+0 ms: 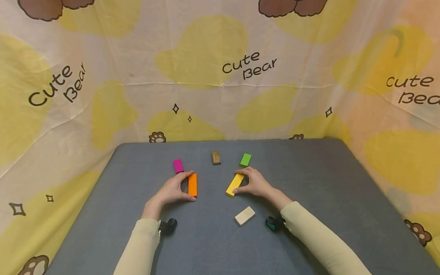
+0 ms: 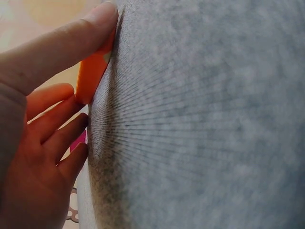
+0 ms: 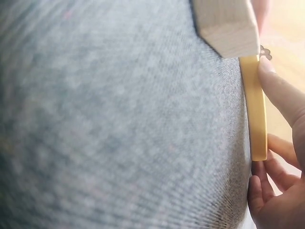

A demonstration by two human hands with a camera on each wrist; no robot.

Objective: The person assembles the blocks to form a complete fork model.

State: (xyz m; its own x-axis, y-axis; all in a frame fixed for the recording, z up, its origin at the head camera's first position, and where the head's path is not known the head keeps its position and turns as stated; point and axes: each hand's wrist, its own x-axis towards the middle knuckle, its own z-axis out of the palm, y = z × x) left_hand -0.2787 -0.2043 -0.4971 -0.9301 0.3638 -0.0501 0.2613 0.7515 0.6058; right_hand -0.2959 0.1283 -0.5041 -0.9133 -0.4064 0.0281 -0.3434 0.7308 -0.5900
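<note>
An orange block [image 1: 192, 185] lies on the grey table left of centre. My left hand [image 1: 172, 190] pinches it lengthwise, thumb at the near end and index finger at the far end. The left wrist view shows the thumb against the orange block [image 2: 93, 76], the other fingers spread behind it. To the right lies a yellow block [image 1: 234, 185], slanted. My right hand [image 1: 257, 184] holds it between thumb and index finger. In the right wrist view, a pale wooden block [image 3: 226, 28] stands in front of part of the yellow block [image 3: 256, 109].
A magenta block [image 1: 178, 165] lies just beyond the left hand. Farther back are a brown wood-grained block [image 1: 216, 158] and a green block [image 1: 245, 160]. The pale wooden block [image 1: 245, 216] lies nearer, between the forearms. A printed cloth [image 1: 217, 99] hangs behind the table [image 1: 212, 255].
</note>
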